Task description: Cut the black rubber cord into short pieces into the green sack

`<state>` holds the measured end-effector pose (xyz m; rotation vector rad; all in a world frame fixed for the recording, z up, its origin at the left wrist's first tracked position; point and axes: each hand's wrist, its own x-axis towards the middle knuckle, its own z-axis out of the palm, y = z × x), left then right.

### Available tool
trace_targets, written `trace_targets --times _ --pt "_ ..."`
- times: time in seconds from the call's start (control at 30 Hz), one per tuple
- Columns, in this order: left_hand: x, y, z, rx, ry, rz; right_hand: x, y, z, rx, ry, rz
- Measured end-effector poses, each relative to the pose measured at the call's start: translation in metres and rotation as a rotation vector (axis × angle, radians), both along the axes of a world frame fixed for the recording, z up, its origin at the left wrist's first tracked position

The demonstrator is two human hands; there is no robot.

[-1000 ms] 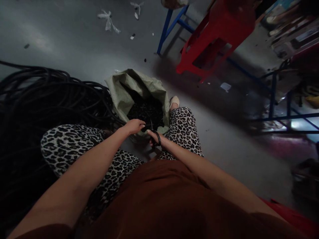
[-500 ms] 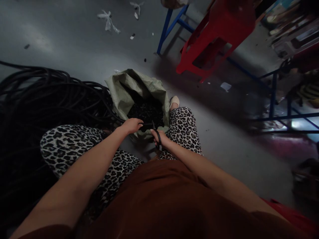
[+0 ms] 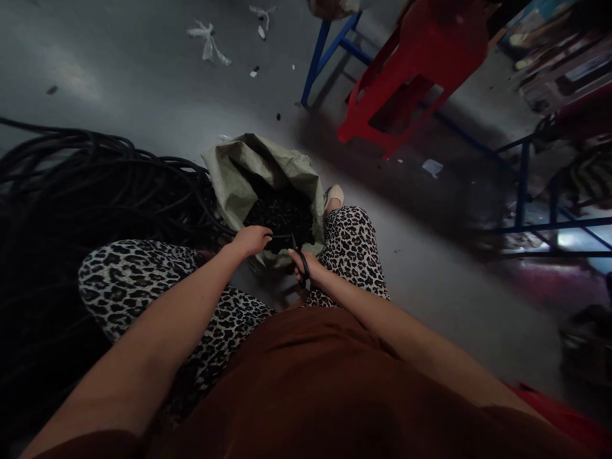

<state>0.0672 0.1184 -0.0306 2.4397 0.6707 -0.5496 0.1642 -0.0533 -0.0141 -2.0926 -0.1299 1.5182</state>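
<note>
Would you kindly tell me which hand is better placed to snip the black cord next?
Probably the right hand: it holds the scissors, their blades close to the black cord. The left hand grips that cord.

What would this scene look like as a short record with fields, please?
Left hand: pinching a thin black strand
Right hand: holding scissors, blades beside the strand
Sack: pale green, open, in front of the person; dark pieces inside
Black coils: heaped left of the sack
Stool: red, beyond the sack, to the right
Floor: grey, with scattered scraps
</note>
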Motion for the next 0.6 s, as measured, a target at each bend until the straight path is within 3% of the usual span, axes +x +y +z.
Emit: trace_targets --times 0.27,0.6 --pt "0.001 0.002 -0.005 0.018 -0.068 0.054 -0.005 0.005 0.009 0.017 0.138 -0.027" --pt "0.002 -0.001 -0.002 -0.042 -0.071 0.008 -0.006 0.009 0.017 0.01 0.147 -0.025"
